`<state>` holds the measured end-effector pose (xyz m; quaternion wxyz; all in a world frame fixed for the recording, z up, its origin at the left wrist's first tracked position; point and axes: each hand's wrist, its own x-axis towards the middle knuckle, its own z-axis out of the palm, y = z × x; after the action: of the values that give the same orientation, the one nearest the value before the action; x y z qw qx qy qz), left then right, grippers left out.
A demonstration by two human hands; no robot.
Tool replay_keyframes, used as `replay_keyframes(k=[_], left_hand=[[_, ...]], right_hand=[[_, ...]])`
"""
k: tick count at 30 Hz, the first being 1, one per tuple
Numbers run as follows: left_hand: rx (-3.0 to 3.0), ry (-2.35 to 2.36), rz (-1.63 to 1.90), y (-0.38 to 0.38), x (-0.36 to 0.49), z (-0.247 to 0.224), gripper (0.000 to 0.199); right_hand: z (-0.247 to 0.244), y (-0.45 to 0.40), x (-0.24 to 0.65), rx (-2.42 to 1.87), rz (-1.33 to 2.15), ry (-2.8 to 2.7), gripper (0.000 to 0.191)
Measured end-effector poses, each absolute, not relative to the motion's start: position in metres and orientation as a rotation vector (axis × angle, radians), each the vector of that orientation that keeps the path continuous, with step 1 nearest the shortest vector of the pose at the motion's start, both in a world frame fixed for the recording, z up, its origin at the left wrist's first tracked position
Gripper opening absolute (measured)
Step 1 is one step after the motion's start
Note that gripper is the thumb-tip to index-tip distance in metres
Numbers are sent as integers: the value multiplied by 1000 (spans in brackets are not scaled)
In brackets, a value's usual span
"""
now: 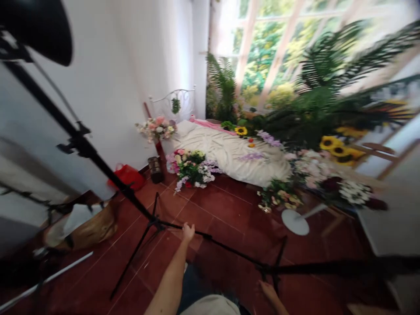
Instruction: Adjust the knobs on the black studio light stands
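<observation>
My left hand (188, 232) reaches forward with its fingers closed round a thin black pole (226, 247), which runs low across the view between two black stands. At its left end the pole meets the legs of the left light stand (154, 223), whose column slants up to a dark lamp head (39, 30). My right hand (268, 292) is low at the front, just under the hub of the right black stand (271, 269). Its fingers look apart and slightly bent, beside a stand leg; any contact there is hard to make out.
A bed with a cream cover (236, 153) stands ahead among flower bunches (195, 168) and palm leaves (315, 100). To the left are a red bag (127, 177) and a brown bag (88, 227). A white round base (295, 222) lies tipped on the red tiled floor (213, 205).
</observation>
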<state>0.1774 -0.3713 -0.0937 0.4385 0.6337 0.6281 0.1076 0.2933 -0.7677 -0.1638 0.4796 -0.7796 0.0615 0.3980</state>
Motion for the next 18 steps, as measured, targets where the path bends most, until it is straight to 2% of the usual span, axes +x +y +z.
replay_keyframes(k=[4,10,14,18], left_hand=[[1710,1120,61,-486,267,-95,44],[1636,400,36,-634,396,-42,36],[1529,-63,21,-726,453,6,40],[1517,-240,46,-804,482,46,50]], right_hand=[[-146,-830,330,-1735,712,473,25],[-79,-904,382,-1539,373,556,39],[-33,-941,400,-1375,311,558,40],[12,-965,415,-1040,422,409,38]])
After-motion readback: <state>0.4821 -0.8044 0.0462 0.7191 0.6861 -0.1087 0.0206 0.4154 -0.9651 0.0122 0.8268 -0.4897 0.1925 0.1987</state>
